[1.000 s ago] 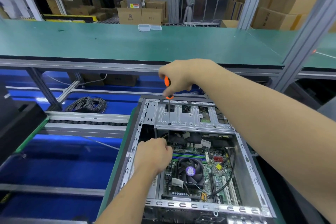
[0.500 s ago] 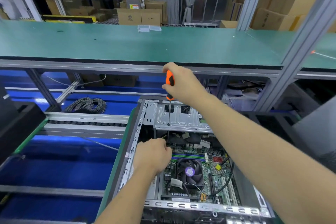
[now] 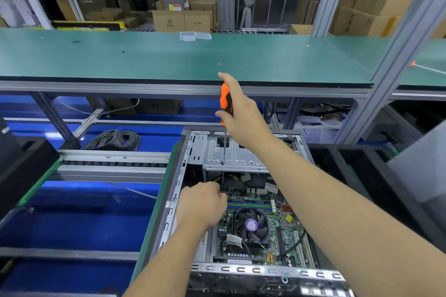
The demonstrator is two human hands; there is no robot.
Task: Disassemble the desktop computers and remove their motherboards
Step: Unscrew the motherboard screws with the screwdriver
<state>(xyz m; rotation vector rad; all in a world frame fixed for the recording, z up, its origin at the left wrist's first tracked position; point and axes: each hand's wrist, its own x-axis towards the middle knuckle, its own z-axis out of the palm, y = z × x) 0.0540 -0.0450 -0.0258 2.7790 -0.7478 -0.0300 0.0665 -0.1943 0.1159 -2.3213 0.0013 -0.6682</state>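
Right hand: the right hand [image 3: 243, 113] grips the orange-and-black handle of a screwdriver [image 3: 225, 103], index finger lifted straight above the handle's top, thumb and lower fingers wrapped round it.
Screwdriver: upright, its thin shaft running straight down through a hole in the metal drive bracket [image 3: 231, 155] — the tip is hidden below, beside the other hand.
Left hand: the left hand [image 3: 204, 205] sits inside the case with fingers curled at the foot of the shaft; what they pinch, if anything, cannot be told from this angle.
Computer case: an open desktop case [image 3: 173, 202] lies on its side at the lower middle, its open face up, perforated steel rim nearest the camera.
Motherboard: the green motherboard [image 3: 277, 231] is still seated in the case floor, with a black CPU fan [image 3: 252, 224] bearing a purple sticker at its centre, just right of the left hand.
Cable: a black cable [image 3: 293, 247] curves across the board's right half.
Surroundings: a green-topped bench [image 3: 169, 58] runs across behind — a coil of grey wire [image 3: 115, 138] lies on the blue surface to the left, cardboard boxes [image 3: 183, 19] stacked beyond the bench.
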